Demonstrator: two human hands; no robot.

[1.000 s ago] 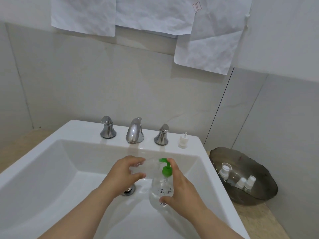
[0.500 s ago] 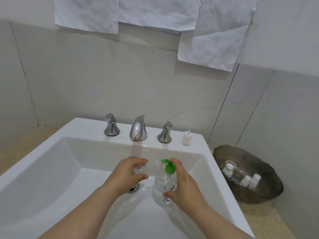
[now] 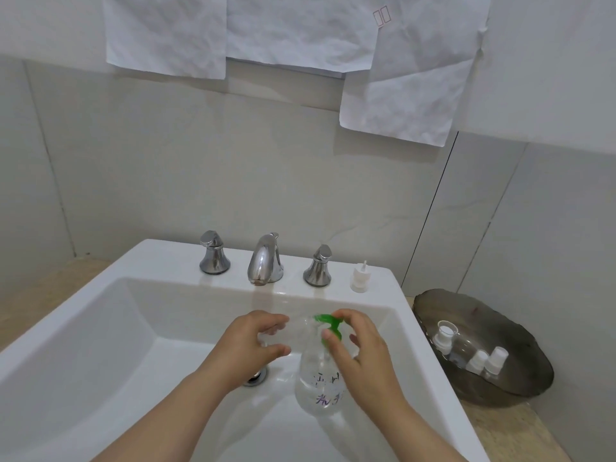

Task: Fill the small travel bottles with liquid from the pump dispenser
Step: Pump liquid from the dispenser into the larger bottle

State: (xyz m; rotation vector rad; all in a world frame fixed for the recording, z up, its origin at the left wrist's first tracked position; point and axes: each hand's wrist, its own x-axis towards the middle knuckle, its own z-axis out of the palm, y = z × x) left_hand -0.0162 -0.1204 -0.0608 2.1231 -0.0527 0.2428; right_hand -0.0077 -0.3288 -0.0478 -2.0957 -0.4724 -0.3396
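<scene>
1. Progress was judged to be mid-task; the filling step was being carried out over the basin of the sink (image 3: 100, 328), where any spill would be caught.
2. Held roughly upright within the basin was the pump dispenser (image 3: 316, 381), clear and marked with handwriting; the right hand (image 3: 361, 356) was curled round its neck, with a finger laid over the green pump head (image 3: 328, 323); whether its base rested on the basin floor could not be told.
3. One clear travel bottle (image 3: 298, 328) was gripped on its side by the curled fingers of the left hand (image 3: 256, 341), its mouth brought up to the nozzle; how much liquid had been taken in could not be made out.
4. Three more bottles (image 3: 476, 360) with white tops were seen in the dark dish (image 3: 483, 311) beside the sink; whether they had been filled could not be judged, so nothing could be said of the work left beyond finishing and capping the bottle in hand.
5. Counts, by size: one sink; one dish; one dispenser; one spout (image 3: 265, 261); two tap handles (image 3: 213, 253); four travel bottles in all; one loose white cap (image 3: 359, 278), stood on the sink's rim and presumed to belong to the bottle being filled.
</scene>
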